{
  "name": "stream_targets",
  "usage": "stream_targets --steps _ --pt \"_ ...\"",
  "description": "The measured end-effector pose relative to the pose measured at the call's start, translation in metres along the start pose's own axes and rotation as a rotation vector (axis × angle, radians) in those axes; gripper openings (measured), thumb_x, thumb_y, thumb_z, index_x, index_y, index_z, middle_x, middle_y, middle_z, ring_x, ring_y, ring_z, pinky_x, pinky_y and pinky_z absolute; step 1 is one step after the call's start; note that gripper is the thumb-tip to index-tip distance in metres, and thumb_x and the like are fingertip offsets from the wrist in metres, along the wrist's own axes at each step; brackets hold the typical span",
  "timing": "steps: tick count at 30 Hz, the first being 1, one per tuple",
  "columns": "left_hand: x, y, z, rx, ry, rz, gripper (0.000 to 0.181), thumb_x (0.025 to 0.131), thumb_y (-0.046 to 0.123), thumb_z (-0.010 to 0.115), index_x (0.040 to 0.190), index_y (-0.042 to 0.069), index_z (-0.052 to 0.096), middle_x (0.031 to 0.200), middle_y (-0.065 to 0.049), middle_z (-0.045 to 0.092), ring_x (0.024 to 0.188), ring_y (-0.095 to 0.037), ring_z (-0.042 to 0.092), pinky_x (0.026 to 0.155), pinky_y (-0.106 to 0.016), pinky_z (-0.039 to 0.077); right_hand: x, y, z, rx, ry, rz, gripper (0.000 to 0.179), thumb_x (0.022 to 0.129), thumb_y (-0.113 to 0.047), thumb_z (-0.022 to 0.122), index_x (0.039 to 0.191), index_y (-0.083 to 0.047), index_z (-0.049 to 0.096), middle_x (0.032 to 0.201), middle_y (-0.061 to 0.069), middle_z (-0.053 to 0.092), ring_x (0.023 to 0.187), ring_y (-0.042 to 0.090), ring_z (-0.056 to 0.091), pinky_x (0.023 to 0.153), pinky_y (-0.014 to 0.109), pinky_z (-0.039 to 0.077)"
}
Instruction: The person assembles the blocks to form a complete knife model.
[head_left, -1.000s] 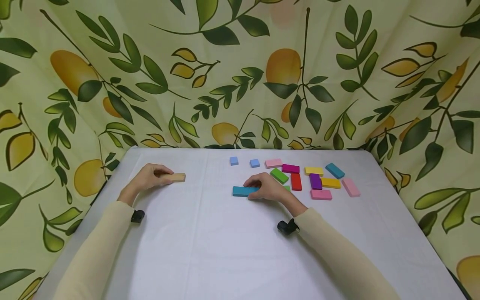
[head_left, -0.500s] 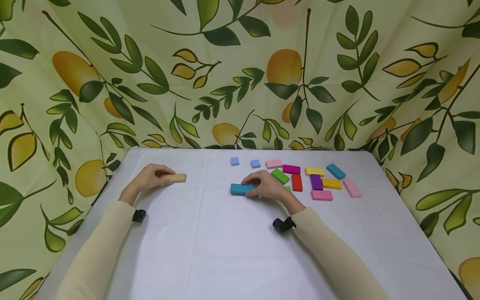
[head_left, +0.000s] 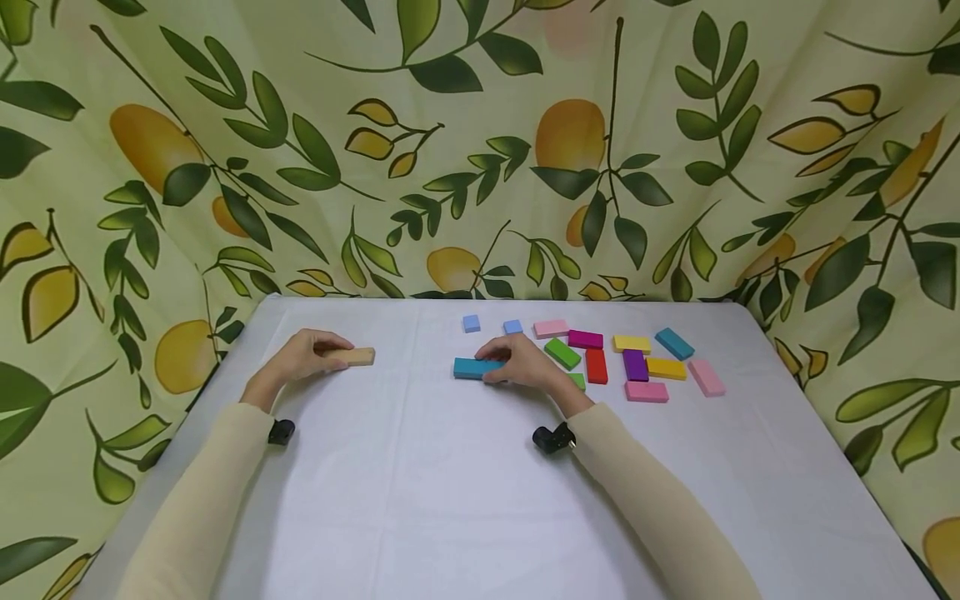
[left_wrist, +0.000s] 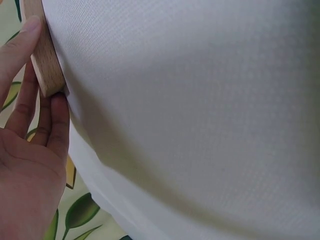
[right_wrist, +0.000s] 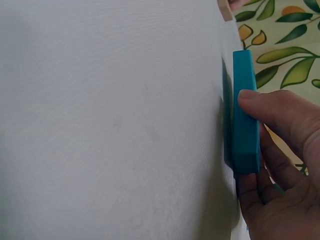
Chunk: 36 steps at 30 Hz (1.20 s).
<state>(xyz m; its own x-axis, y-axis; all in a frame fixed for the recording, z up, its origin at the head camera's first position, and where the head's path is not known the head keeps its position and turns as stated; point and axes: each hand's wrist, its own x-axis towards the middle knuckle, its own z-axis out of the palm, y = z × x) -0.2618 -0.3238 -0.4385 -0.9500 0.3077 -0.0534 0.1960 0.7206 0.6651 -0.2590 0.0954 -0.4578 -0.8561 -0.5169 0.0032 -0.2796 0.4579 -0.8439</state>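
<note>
On the left side of the table, my left hand (head_left: 302, 357) pinches a plain wooden block (head_left: 360, 357) between thumb and fingers. The left wrist view shows the thumb on the near face of the wooden block (left_wrist: 46, 62), which lies at the cloth. Nearer the middle, my right hand (head_left: 521, 362) grips a teal block (head_left: 471, 368) by its right part. In the right wrist view the teal block (right_wrist: 245, 127) has the thumb on one face and the fingers behind and under it; a shadow falls on the cloth beside it.
Several coloured blocks lie flat to the right of my right hand, among them a red block (head_left: 596, 367), a purple block (head_left: 635, 365) and a pink block (head_left: 647, 392). Two small blue blocks, one a light blue square (head_left: 471, 323), lie near the back edge. White cloth (head_left: 420, 500) covers the table.
My right hand has moved left and slightly toward the back with the teal block. The left hand keeps its grip on the wooden block, nearly still.
</note>
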Motion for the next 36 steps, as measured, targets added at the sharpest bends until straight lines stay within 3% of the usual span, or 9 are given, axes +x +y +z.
stream_targets --steps 6,16,26,36 --pt "0.000 -0.001 -0.001 -0.009 -0.002 0.032 0.032 0.088 0.007 0.081 0.117 -0.002 0.074 0.116 -0.019 0.070 0.102 -0.033 0.060 0.088 -0.045 0.044 0.014 -0.005 0.002 0.022 -0.010 -0.004 0.031 0.084 -0.002 0.083 0.114 -0.004 0.076 0.111 0.003 0.071 0.101 0.020 0.061 0.093 0.033 0.048" --pt "0.002 -0.004 0.001 -0.001 0.011 0.017 0.030 0.087 0.006 0.082 0.116 0.000 0.075 0.114 -0.017 0.071 0.100 -0.031 0.059 0.088 -0.043 0.044 0.041 -0.016 0.009 0.014 -0.039 -0.051 0.032 0.083 0.001 0.083 0.114 -0.002 0.076 0.109 0.004 0.073 0.099 0.019 0.063 0.091 0.032 0.049" --pt "0.005 -0.005 -0.001 -0.011 0.002 0.025 0.030 0.086 0.006 0.082 0.114 -0.001 0.075 0.114 -0.017 0.071 0.098 -0.030 0.059 0.088 -0.044 0.045 0.065 -0.030 0.032 0.025 -0.048 -0.072 0.031 0.082 0.002 0.084 0.112 -0.002 0.076 0.108 0.004 0.073 0.097 0.019 0.062 0.089 0.029 0.049" --pt "0.006 -0.004 0.000 0.003 -0.004 0.021 0.029 0.087 0.005 0.081 0.114 -0.001 0.075 0.116 -0.018 0.070 0.100 -0.032 0.058 0.092 -0.048 0.044 0.085 -0.039 0.058 0.035 -0.046 -0.032 0.029 0.085 0.001 0.082 0.113 -0.004 0.077 0.108 0.002 0.072 0.095 0.019 0.059 0.086 0.027 0.048"
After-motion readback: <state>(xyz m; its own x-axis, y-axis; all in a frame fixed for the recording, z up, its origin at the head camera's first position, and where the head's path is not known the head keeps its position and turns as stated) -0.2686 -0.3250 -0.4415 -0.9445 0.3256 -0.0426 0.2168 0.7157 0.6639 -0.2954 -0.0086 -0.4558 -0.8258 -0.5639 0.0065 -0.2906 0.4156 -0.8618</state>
